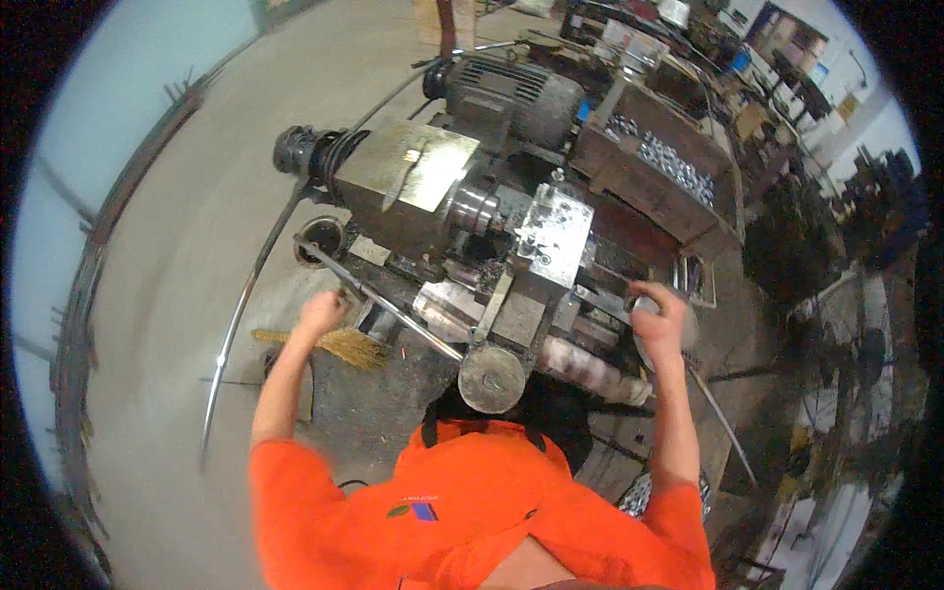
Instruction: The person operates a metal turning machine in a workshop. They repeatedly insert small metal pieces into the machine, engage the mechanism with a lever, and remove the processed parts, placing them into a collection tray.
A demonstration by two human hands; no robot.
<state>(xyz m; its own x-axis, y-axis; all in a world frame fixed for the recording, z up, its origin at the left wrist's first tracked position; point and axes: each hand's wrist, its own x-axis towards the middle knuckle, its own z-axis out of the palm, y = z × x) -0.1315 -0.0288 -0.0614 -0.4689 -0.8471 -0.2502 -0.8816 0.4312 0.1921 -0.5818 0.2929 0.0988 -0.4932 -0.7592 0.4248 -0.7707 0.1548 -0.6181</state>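
My left hand is closed, its fingers curled near a long metal bar that slants across the front of a small lathe-like machine. What those fingers hold, if anything, is too small to make out. On the other side, my right hand is closed over the rim of a round metal handwheel, partly hiding it. Between the hands sits a metal tool block, facing the shiny spindle chuck. A grey disc-shaped wheel stands nearest my body.
An electric motor sits behind the spindle housing. At the far right, a metal bin holds many small shiny parts. A straw broom lies below my left hand. A long rod extends down on the left.
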